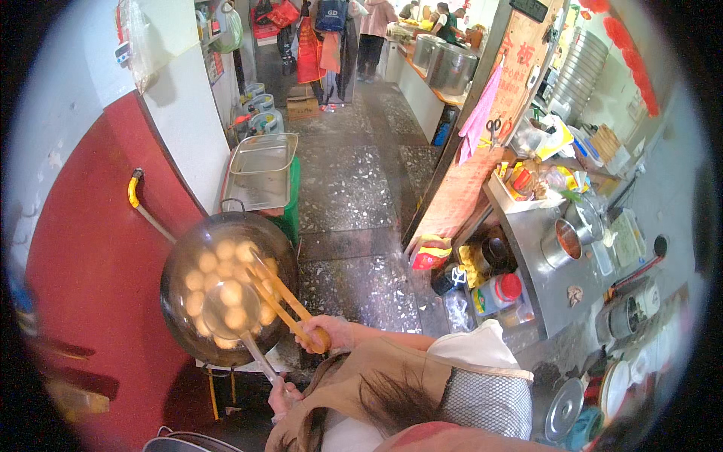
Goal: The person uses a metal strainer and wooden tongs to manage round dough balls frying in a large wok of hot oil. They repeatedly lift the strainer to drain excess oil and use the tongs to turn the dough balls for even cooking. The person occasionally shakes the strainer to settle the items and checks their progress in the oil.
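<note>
A black wok [172, 305] holds many round golden balls [195, 281] in hot oil, with haze over it. My left hand [284, 395], in a clear glove, grips the metal handle of a round strainer ladle [214, 322]. Its bowl lies in the wok with a few balls in or over it. My right hand [327, 334], also in a clear glove, holds wooden tongs [294, 308] by their rounded end. Their two long arms reach over the balls at the right of the wok; whether the tips touch a ball I cannot tell.
Metal trays [262, 189] rest on a green bin [294, 198] beyond the wok. At right, a steel counter [536, 254] carries a pot of red sauce [566, 240]; containers fill the shelf under it. A red panel [113, 254] borders the wok's left. Several people stand far back.
</note>
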A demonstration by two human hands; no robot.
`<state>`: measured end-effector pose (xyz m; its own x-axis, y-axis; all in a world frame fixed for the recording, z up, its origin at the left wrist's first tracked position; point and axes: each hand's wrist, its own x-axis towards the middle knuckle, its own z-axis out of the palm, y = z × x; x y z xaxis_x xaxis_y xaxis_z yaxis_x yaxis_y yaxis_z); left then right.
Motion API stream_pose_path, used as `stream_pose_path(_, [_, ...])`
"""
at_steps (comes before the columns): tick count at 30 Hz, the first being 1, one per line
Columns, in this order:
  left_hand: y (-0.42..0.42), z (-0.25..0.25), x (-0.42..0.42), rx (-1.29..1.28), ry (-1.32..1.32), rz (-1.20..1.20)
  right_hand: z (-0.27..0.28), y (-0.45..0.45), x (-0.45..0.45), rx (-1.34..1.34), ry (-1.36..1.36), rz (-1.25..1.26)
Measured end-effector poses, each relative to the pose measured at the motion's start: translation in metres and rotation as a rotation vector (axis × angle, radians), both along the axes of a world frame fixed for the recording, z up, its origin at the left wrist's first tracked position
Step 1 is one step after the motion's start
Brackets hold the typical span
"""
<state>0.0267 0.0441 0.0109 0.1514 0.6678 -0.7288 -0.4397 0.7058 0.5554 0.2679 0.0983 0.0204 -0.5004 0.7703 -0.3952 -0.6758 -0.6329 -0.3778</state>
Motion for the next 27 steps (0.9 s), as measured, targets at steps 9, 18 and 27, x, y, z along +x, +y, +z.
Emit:
stream_pose_path(9, [0.001, -0.001, -0.002, -0.015, -0.053, 0.026, 0.018, 0.005, -0.007, 0.045, -0.292, 0.155])
stream_pose_path(18, [0.001, 0.006, -0.001, 0.001, -0.013, 0.017, 0.016, 0.014, -0.019, 0.019, -0.372, 0.199])
stream_pose_path(27, [0.003, -0.009, -0.005, 0.017, -0.028, 0.003, 0.031, 0.012, -0.014, 0.093, -0.504, 0.232])
